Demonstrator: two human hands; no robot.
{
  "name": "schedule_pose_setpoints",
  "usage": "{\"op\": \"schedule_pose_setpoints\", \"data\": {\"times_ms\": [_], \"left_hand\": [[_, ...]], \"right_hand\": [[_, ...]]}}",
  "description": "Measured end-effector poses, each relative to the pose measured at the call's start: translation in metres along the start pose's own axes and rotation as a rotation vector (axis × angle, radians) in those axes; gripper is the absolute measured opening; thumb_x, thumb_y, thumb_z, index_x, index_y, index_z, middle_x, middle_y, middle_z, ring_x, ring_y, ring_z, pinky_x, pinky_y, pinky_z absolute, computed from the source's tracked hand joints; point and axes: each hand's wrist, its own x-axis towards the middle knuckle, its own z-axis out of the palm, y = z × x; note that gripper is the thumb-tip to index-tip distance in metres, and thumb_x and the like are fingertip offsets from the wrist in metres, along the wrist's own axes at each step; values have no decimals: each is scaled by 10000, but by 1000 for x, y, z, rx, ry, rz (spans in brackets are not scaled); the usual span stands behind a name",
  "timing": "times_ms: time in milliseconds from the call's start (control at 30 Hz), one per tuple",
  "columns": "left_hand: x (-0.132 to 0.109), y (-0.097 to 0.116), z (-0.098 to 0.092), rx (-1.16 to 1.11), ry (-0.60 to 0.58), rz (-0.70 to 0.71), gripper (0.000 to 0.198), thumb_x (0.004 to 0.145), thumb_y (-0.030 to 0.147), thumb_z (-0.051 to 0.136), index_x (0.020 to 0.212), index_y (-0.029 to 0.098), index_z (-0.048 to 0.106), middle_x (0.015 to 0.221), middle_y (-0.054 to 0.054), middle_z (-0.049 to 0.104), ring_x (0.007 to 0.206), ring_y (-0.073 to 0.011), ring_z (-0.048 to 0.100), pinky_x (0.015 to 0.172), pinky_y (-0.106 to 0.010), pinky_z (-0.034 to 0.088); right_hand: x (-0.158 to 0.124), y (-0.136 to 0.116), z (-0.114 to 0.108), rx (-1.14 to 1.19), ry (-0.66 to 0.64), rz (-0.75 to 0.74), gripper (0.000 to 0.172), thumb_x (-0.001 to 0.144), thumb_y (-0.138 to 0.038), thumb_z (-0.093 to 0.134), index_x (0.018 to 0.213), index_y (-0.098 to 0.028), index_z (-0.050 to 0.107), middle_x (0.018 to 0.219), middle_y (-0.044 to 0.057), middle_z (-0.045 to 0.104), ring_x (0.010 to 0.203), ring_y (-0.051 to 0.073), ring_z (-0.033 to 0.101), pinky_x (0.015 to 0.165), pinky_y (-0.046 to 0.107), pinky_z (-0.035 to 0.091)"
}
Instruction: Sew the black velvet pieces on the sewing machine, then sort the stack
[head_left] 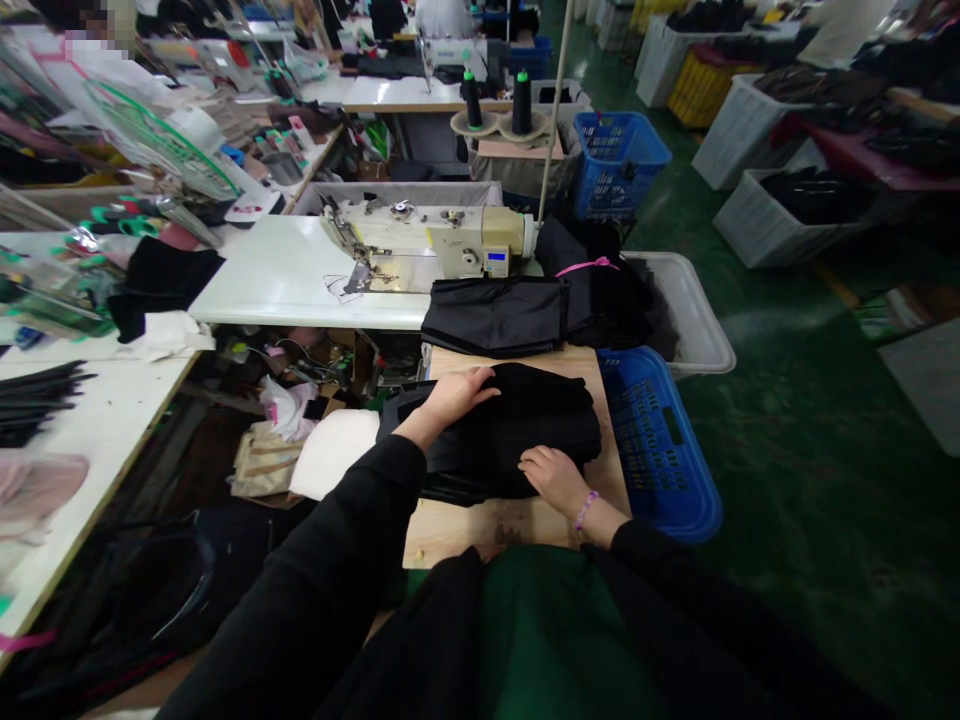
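A stack of folded black cloth [525,420] lies on a pale wooden board [480,530] in front of me. On the stack's upper left part rests my left hand [459,398], palm down with its fingers stretched out. My right hand [556,480] lies on the near right part of the same cloth, fingers extended and a beaded bracelet at the wrist. Neither hand visibly grips a layer. Just beyond, a second folded black cloth pile [495,312] lies across the front edge of the white sewing table [262,270].
A sewing machine [450,240] stands on the table. Right of the board are a blue basket [675,490], a white bin [705,310] and a black bundle tied with a pink strip [589,265]. A white-topped table [142,400] stands left. Thread cones [521,105] stand behind.
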Motion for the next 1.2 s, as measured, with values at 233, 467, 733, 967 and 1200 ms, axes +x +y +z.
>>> {"op": "schedule_pose_setpoints", "data": {"times_ms": [233,467,733,967,1200], "left_hand": [[-26,7,24,26,131,-60,391,913,158,535,1304,153,521,1280,-178,565,1199,-307,531,1028,-447,387],[-100,42,70,-7,-22,103,264,866,161,581,1125,199,619,1212,-126,576,1147,-288,521,948,-436,462],[-82,30,62,-397,10,-114,231,947,233,454,958,187,681,993,-93,692,981,-227,616,933,-366,484],[-60,10,55,-541,-39,-255,240,905,286,477,851,171,680,790,-38,708,748,-180,650,736,-279,511],[-58,9,57,-557,-59,-269,227,893,276,480,841,169,674,794,-35,705,749,-176,647,742,-275,506]], "right_hand": [[-2,2,-7,47,-1,30,82,909,-132,595,874,-183,648,986,80,657,920,216,576,786,337,466],[-2,0,-15,93,5,10,86,932,-154,578,867,-183,626,967,74,660,905,205,580,793,328,459],[-2,4,-16,58,-6,-21,112,940,-148,561,879,-186,647,947,75,664,897,214,574,803,345,437],[-3,6,-16,41,14,-16,114,942,-168,578,848,-187,639,946,70,673,901,203,588,813,328,431],[-2,7,-13,-19,114,129,185,944,-178,560,1116,-162,628,1172,148,622,1033,267,555,915,410,395]]}}
